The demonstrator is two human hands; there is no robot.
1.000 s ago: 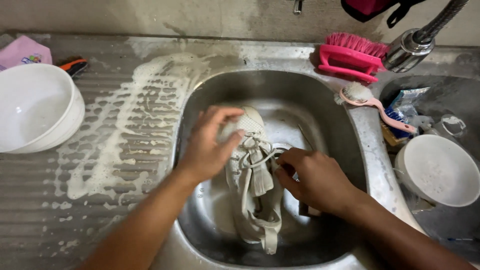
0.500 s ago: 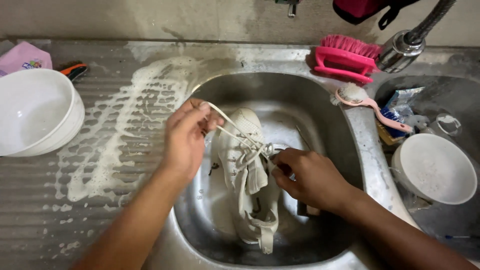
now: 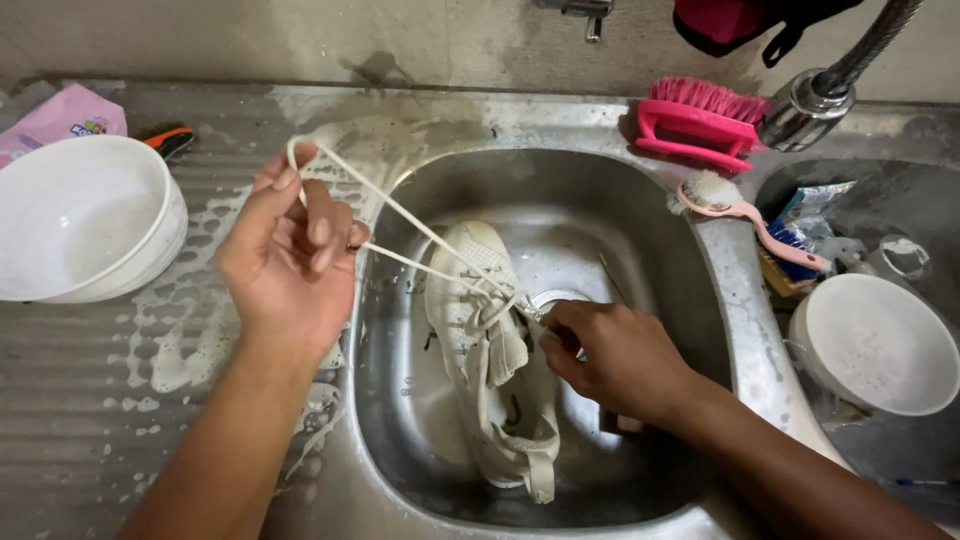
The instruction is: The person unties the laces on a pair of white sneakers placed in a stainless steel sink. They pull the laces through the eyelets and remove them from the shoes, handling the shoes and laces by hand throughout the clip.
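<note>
Left hand (image 3: 290,265): raised over the soapy drainboard (image 3: 120,400) to the left of the basin, fingers curled shut around a loop of white shoelace (image 3: 400,215). The lace runs taut in two strands from that hand down to the eyelets of the shoe.

Right hand (image 3: 610,355): low in the basin, fingers closed in a pinch at the lace row on the shoe's upper, steadying it there. Exactly what the fingertips grip is hidden by the hand itself.

White shoe (image 3: 490,370): lies in the bottom of the steel sink (image 3: 730,300), toe toward the back wall, heel toward the camera, tongue loose and wet.

Step in hand, as judged: unlacing the shoe, with the lace partly drawn out of the upper eyelets. The next move appears to call for a firm hold on the upper while the lace is drawn further through, then a shift of the pinch to the next eyelet pair.

Surroundings: a white bowl (image 3: 85,215) sits on the drainboard at far left, foam spread beside it. A pink scrubbing brush (image 3: 700,120) rests on the rim behind the basin, a small pink-handled brush (image 3: 750,215) just beside it. A second white bowl (image 3: 880,345) stands at right, near the tap (image 3: 820,95).
</note>
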